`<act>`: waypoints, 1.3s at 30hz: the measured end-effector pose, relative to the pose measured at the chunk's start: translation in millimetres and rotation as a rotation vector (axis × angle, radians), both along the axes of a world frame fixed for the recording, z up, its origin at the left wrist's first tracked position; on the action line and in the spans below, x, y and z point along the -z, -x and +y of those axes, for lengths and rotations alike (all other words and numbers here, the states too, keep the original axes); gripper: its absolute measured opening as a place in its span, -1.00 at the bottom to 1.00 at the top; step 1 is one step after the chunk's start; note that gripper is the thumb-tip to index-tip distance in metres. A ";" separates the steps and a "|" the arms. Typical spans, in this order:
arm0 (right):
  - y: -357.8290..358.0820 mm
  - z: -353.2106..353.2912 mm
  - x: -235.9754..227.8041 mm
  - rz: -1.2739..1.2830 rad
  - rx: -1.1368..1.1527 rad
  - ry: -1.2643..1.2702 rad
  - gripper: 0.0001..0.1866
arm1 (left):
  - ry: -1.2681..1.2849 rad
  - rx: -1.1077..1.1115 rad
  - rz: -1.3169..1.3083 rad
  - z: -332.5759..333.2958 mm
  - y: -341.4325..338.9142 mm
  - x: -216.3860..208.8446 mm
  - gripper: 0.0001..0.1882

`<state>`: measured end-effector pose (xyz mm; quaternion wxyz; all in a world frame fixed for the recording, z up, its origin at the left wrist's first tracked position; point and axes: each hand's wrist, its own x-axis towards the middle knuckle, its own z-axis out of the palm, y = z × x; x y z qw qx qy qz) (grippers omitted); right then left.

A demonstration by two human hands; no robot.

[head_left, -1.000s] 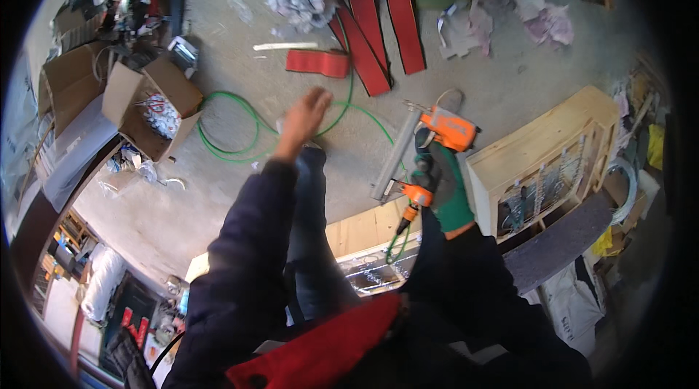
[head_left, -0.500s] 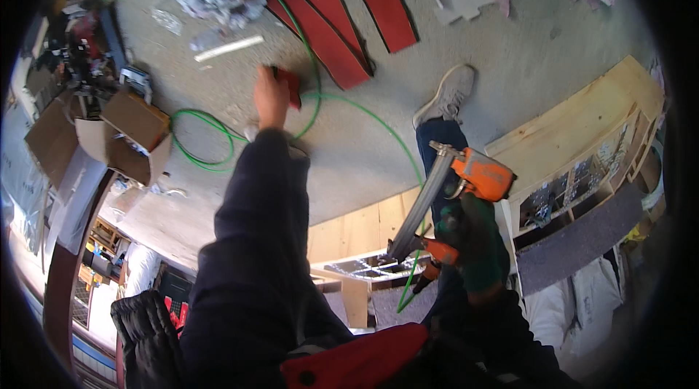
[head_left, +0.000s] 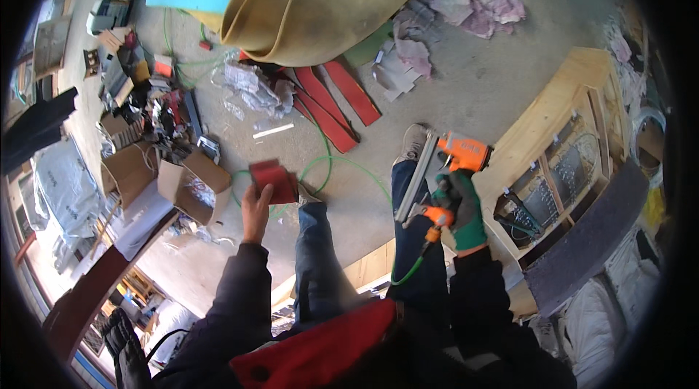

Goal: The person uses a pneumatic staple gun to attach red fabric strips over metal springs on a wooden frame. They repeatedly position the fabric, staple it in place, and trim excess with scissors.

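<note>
My bare left hand (head_left: 255,214) grips a dark red piece (head_left: 275,184), squarish and flat-looking, slightly blurred, with my thumb across its near edge. Its exact kind does not show. In my right hand (head_left: 464,216), which wears a green and black glove, is an orange nail gun (head_left: 467,152) with a long grey magazine. My fingers wrap its handle, and a green air hose (head_left: 409,272) runs from its lower end. Farther off, several long red strips (head_left: 326,116) with dark edges lie on the concrete floor beside crumpled clear plastic (head_left: 256,87).
A large tan foam sheet (head_left: 313,7) spreads at the far side. Wooden frames (head_left: 561,134) stand at right, with a dark padded strip (head_left: 590,240) along one. Cardboard boxes (head_left: 195,184) and heaped scraps lie at left. The hose loops over the floor near my feet.
The view has lifted, showing more of the far floor and the foam sheet. My left hand has drawn back toward me with the red piece, now turned broad side up. The nail gun stays in my right hand.
</note>
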<state>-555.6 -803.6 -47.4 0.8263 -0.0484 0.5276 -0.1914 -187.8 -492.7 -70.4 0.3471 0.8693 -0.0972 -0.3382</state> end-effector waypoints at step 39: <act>-59.9 -545.3 -225.2 -0.041 -0.482 0.463 -0.66 | 0.668 0.210 0.360 -686.4 146.0 -257.7 -0.60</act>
